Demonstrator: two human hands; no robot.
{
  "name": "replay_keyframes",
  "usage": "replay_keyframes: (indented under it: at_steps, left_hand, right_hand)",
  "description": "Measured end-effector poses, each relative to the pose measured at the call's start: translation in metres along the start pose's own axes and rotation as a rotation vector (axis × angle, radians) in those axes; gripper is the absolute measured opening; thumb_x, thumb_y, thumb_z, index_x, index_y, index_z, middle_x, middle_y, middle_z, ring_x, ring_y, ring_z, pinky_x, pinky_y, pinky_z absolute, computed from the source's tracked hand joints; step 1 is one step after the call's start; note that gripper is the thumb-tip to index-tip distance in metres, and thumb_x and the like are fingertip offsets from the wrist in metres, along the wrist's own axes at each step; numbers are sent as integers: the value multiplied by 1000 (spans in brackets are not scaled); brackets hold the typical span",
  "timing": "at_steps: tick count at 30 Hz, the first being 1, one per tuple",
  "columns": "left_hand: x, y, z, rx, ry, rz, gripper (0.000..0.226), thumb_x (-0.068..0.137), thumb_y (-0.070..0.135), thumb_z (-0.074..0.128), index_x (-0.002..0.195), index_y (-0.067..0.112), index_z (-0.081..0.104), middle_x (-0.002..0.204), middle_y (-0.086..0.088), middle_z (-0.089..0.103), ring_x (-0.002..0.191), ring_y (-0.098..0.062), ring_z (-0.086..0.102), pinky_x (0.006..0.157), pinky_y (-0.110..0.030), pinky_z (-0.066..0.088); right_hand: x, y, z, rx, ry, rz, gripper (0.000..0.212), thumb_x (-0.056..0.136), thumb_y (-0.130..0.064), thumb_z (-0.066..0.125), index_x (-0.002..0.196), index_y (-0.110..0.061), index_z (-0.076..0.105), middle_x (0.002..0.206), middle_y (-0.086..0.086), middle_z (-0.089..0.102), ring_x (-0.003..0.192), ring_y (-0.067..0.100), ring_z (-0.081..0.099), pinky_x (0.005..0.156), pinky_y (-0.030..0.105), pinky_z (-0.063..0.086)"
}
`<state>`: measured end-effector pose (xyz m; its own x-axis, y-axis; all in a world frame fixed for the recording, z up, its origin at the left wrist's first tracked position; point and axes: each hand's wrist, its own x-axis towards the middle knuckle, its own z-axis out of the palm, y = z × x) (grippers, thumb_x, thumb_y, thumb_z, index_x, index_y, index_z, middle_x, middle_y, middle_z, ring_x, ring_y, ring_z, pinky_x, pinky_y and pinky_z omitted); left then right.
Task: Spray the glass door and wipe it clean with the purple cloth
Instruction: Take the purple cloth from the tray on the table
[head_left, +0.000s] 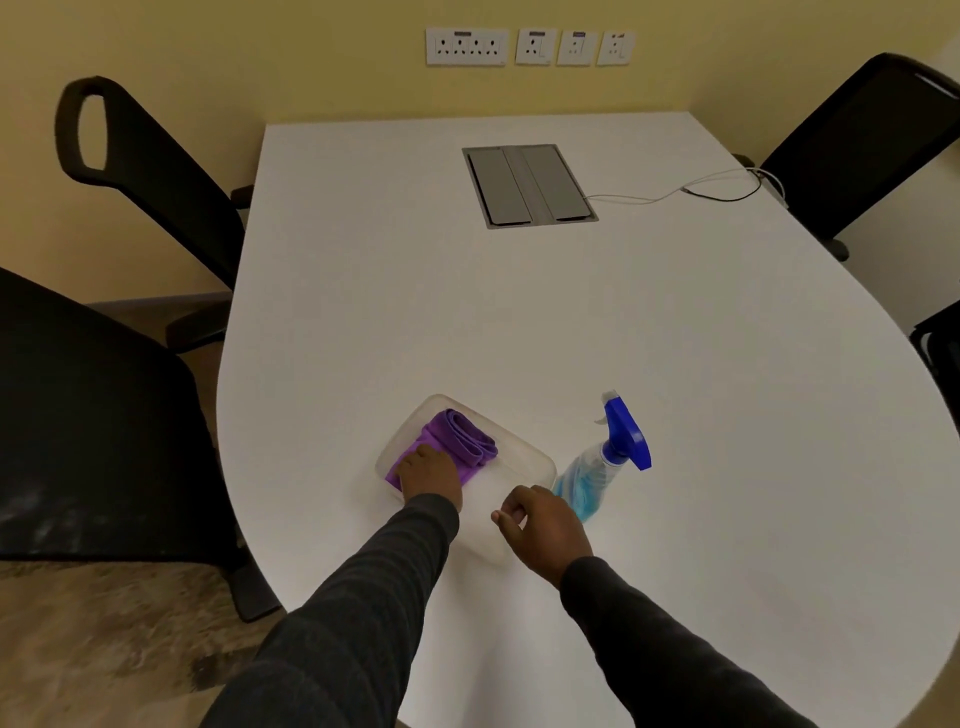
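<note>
A folded purple cloth (465, 439) lies in a clear plastic tray (524, 465) near the front of the white table (519, 322). My left hand (430, 475) rests on the cloth's near end, fingers down on it. A spray bottle (605, 457) with blue liquid and a blue trigger head stands just right of the tray. My right hand (540, 525) hovers beside the tray's near right corner, fingers curled and holding nothing, close to the bottle's base. No glass door is in view.
Black office chairs stand at the left (104, 415), (150, 171) and right (862, 145) of the table. A grey cable hatch (527, 184) sits in the tabletop with white and black cables (691, 189) beside it. Wall sockets (530, 48) are behind.
</note>
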<state>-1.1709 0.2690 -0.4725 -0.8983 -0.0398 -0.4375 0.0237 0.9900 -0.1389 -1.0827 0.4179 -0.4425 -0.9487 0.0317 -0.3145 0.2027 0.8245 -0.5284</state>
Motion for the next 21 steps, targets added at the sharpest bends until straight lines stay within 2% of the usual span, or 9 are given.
replay_keyframes:
  at_steps: [4,9,14,19,21]
  left_hand:
    - [8,-1,0,84,7,4,60,98,33,63,145,3,41,140,-18,54,127,-34,56,108,-46,49]
    - [14,-1,3,106,-25,85,38,102,26,58,135,7,54,129,-13,63,117,-28,63,104,-40,53]
    - [15,-12,-17,-240,-63,116,37,104,29,54,135,11,54,131,-9,64,120,-27,62,108,-37,48]
    - [4,-34,-68,-428,-75,103,33,98,21,60,129,10,58,125,-11,65,113,-28,63,98,-34,52]
    - [-8,-40,-92,-483,-74,122,31,95,18,60,124,8,58,122,-13,65,110,-30,64,95,-35,54]
  right_hand:
    - [4,-4,5,1,-15,1,28,98,-51,57,104,-24,64,97,-9,62,87,9,59,80,17,48]
    - [4,-4,9,7,-27,8,22,98,-51,58,97,-29,60,94,-10,62,86,9,59,79,16,48]
    - [4,-7,2,67,-26,22,19,98,-49,59,95,-30,58,94,-11,62,85,8,58,76,12,44]
    - [0,-16,-10,242,28,51,19,97,-45,64,96,-26,61,90,-11,63,85,7,59,70,12,44]
    - [-3,-22,-17,349,26,67,26,96,-48,64,104,-24,61,96,-9,65,88,7,61,72,15,47]
